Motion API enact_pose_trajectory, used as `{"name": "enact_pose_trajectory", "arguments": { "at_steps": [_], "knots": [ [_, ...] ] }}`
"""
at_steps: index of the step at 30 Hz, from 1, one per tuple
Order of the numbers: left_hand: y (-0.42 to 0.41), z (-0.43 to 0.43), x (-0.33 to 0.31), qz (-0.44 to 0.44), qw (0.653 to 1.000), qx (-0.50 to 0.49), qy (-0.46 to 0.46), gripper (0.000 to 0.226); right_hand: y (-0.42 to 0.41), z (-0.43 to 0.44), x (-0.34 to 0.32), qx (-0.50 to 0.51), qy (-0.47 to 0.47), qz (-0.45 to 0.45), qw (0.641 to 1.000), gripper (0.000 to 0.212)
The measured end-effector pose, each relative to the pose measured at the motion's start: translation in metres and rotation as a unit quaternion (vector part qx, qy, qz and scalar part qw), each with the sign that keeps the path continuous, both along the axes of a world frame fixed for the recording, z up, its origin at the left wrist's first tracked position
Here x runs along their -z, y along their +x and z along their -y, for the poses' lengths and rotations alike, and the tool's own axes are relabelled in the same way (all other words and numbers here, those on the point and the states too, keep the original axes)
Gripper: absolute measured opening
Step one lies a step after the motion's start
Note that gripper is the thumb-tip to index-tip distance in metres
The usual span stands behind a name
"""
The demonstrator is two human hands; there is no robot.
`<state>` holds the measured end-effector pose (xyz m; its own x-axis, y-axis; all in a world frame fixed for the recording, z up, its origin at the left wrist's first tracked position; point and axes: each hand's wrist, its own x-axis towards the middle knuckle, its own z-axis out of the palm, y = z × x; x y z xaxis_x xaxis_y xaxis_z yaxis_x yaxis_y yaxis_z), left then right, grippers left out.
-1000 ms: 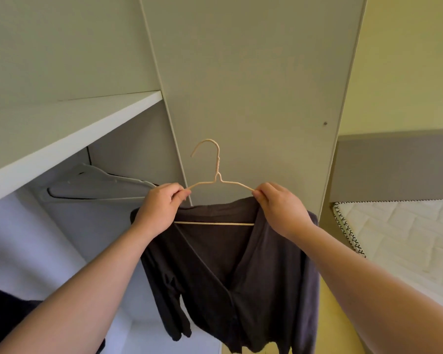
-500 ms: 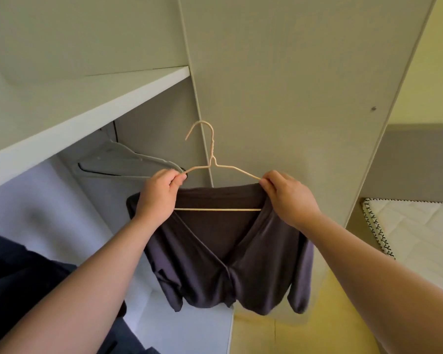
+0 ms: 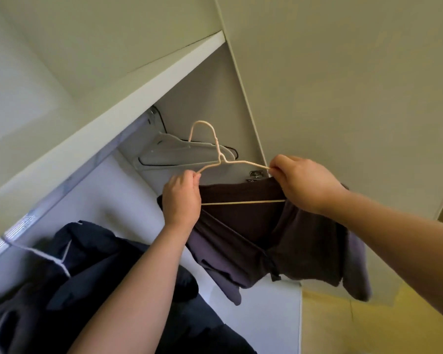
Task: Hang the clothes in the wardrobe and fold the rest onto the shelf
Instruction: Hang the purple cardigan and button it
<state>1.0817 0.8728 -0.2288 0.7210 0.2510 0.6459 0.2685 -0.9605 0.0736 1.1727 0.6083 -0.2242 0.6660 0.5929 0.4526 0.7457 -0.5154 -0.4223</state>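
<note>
Change: hanger (image 3: 241, 202) and cardigan (image 3: 304, 241) have gone left into the wardrobe opening since half a second ago; the hook now shows against the empty grey hangers (image 3: 179, 154) rather than the door panel (image 3: 343, 98).
Hanger: a thin cream wire one held up at the wardrobe mouth, with the dark cardigan draped on it and trailing down to the right.
Axis: the bottom bar runs left to right, nearly level; the hook stands up between the hands with its free end to the left.
Left hand (image 3: 182, 200): fingers clenched round the left shoulder of the wire.
Right hand (image 3: 302, 182): fingertips pinching the right shoulder and the cloth.
Key relation: the rail seems to lie up, far and left of the hook, under the shelf (image 3: 113, 129), mostly hidden; the left hand is nearer to it.
Nearby: a navy garment (image 3: 92, 264) hangs near left.
</note>
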Motion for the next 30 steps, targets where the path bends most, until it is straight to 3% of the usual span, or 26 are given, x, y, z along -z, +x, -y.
{"name": "enact_pose_trajectory", "arguments": {
  "at_steps": [7,11,17,22,30],
  "knots": [
    [-0.021,-0.029,-0.008,-0.036,0.994,-0.101,0.025,0.018,-0.023,-0.054,-0.011,-0.043,-0.024,-0.021,0.999,0.028],
    [-0.036,-0.044,-0.027,-0.005,0.982,-0.186,-0.017,0.026,-0.04,-0.09,-0.034,-0.063,-0.022,-0.013,0.998,0.013],
    [-0.065,-0.077,-0.069,0.043,0.964,-0.253,-0.066,0.032,-0.065,-0.135,-0.076,-0.089,0.018,0.029,0.995,0.008],
    [-0.076,-0.098,-0.077,0.009,0.962,-0.251,-0.104,0.035,-0.071,-0.159,-0.077,-0.094,0.008,0.008,0.995,0.011],
    [-0.081,-0.102,-0.047,-0.086,0.928,-0.304,-0.197,0.04,-0.077,-0.177,-0.054,-0.132,-0.064,-0.046,0.988,0.019]
  ]
}}
